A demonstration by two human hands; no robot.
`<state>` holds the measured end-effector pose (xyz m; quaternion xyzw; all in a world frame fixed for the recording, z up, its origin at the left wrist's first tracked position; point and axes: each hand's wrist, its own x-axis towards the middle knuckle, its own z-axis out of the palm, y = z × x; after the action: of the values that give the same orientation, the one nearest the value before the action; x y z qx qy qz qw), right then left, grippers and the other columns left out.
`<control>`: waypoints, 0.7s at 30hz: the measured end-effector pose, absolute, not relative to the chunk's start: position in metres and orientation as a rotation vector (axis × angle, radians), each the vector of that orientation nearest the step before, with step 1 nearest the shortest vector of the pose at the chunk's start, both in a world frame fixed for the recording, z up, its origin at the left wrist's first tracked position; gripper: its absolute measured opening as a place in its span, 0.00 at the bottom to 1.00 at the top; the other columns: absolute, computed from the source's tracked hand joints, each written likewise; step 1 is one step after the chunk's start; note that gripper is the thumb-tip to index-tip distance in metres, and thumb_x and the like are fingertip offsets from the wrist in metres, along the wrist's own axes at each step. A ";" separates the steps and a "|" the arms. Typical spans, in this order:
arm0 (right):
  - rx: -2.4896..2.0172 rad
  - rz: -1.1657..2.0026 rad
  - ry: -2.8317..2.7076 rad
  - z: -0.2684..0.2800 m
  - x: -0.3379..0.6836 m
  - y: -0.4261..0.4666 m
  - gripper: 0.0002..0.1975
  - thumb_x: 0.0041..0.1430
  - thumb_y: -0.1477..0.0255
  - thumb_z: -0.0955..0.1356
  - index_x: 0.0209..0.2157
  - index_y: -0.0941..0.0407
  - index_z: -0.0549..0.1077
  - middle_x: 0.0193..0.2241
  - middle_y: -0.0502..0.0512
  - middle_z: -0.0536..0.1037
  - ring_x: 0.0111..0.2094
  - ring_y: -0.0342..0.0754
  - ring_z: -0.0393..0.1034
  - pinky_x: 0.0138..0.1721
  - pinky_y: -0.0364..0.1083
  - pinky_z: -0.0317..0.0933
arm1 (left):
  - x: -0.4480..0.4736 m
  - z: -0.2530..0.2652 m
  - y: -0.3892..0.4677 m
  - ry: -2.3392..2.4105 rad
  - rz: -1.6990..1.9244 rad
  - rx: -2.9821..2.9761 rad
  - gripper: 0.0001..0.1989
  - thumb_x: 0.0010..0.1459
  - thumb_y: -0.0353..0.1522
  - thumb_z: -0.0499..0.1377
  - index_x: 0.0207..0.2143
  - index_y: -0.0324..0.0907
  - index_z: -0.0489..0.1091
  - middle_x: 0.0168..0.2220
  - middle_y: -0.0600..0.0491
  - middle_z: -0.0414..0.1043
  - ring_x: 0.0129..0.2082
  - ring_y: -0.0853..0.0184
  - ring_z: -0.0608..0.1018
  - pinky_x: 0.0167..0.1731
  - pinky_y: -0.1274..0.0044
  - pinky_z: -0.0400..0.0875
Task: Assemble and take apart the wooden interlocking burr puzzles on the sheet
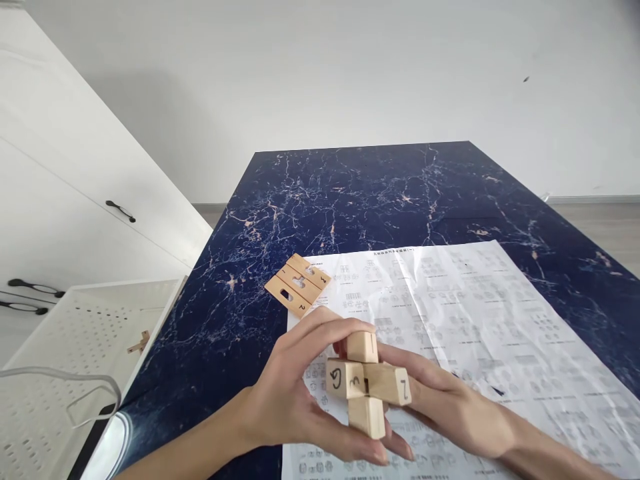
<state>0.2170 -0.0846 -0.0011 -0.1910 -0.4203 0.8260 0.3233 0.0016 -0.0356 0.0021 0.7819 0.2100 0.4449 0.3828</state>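
- Holding the wooden block assembly (367, 383) in the left hand (293, 393), with fingers and thumb spread in a wide C around its near left side.
- Pressing a fingertip to the top block and a thumb along the bottom one, bracing the cross shape from above and below.
- Reaching in from the right with the right hand (450, 403), straight up to the assembly, with fingers running behind the blocks; hard to tell how tightly they close back there.
- Sitting squarely between both hands now, that cross of pale blocks, showing handwritten marks, a "3" among them, toward the camera.
- Held in front of a creased paper sheet (450, 300), printed with rows of small diagrams and spread over the dark blue, veined table (340, 193).
- Lying just beyond the left hand, at the sheet's upper left corner: flat wooden strips (305, 291), side by side, numbered and cut with openings.
- Off to the left, well apart from the hands: a small wooden piece (143, 341) on a white perforated surface (113, 320).
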 end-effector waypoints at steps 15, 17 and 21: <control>-0.398 2.468 -0.820 -0.014 0.211 -0.084 0.23 0.75 0.51 0.65 0.37 0.57 0.71 0.22 0.40 0.51 0.18 0.37 0.43 0.21 0.40 0.48 | -0.002 0.007 -0.033 0.398 1.124 2.272 0.42 0.51 0.50 0.77 0.63 0.44 0.70 0.43 0.49 0.81 0.34 0.64 0.82 0.35 0.74 0.83; -0.376 2.481 -0.864 -0.013 0.211 -0.083 0.26 0.77 0.50 0.62 0.35 0.57 0.71 0.20 0.39 0.49 0.17 0.37 0.41 0.20 0.41 0.50 | -0.002 0.006 -0.033 0.407 1.129 2.282 0.40 0.53 0.48 0.76 0.63 0.43 0.70 0.43 0.49 0.81 0.34 0.64 0.82 0.36 0.74 0.83; -0.666 2.181 -1.121 -0.002 0.214 -0.084 0.25 0.79 0.50 0.60 0.44 0.57 0.72 0.23 0.43 0.60 0.22 0.40 0.53 0.29 0.43 0.59 | -0.003 0.006 -0.031 0.498 1.169 2.262 0.37 0.53 0.48 0.74 0.61 0.44 0.71 0.44 0.48 0.81 0.35 0.62 0.82 0.38 0.70 0.83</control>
<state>0.2139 -0.0843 -0.0021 -0.2504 -0.4214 0.8199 0.2959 -0.0033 -0.0311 0.0056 0.8393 0.1848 0.4340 0.2702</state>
